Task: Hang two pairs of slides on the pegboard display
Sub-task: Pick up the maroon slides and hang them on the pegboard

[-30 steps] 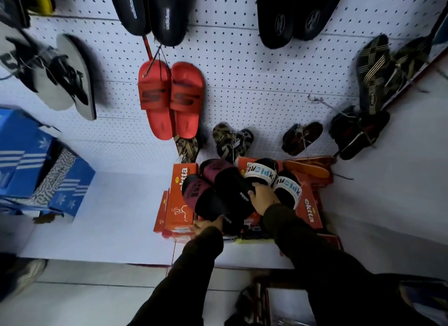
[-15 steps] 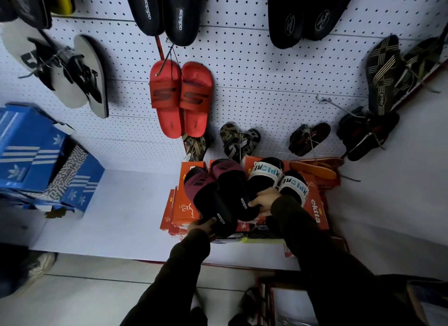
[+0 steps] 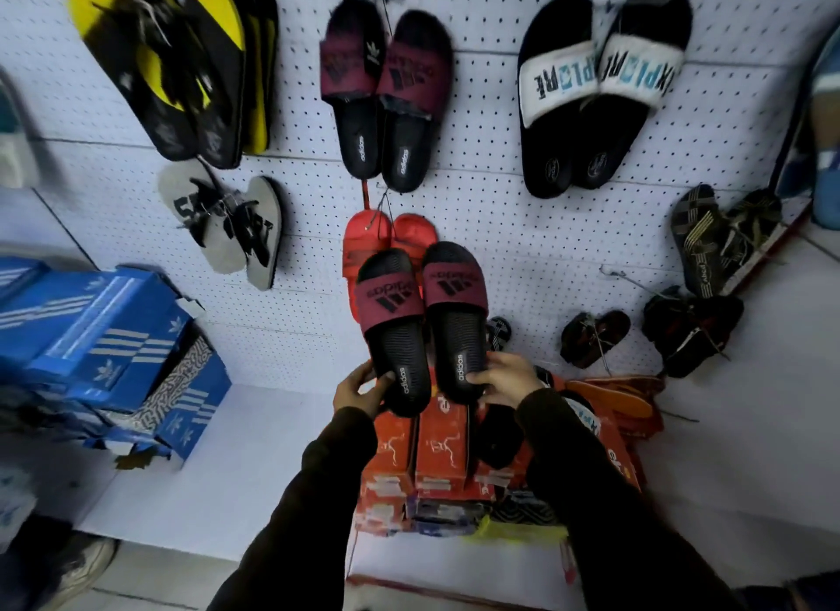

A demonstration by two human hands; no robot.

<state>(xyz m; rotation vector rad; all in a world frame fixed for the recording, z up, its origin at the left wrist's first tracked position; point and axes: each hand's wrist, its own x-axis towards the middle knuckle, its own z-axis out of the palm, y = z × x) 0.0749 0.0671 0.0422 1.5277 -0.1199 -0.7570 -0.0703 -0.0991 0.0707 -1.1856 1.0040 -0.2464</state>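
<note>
I hold a pair of black slides with maroon straps up in front of the white pegboard (image 3: 522,247). My left hand (image 3: 359,390) grips the heel of the left slide (image 3: 393,333). My right hand (image 3: 507,378) grips the heel of the right slide (image 3: 457,319). They cover most of a red pair (image 3: 377,233) hanging behind. A black slide with a white strap (image 3: 497,433) lies on the orange boxes (image 3: 436,456) below my right wrist, partly hidden by my sleeve.
On the pegboard hang a matching maroon pair (image 3: 386,97), a white-strap pair (image 3: 595,88), yellow-black flip-flops (image 3: 182,65), grey sandals (image 3: 232,228) and dark pairs (image 3: 722,242) at right. A bare hook (image 3: 622,276) sticks out at right. Blue shoeboxes (image 3: 100,338) stack at left.
Both hands lifted the maroon-strap pair off the orange boxes and raised it in front of the pegboard. My view tilted upward, showing higher rows.
</note>
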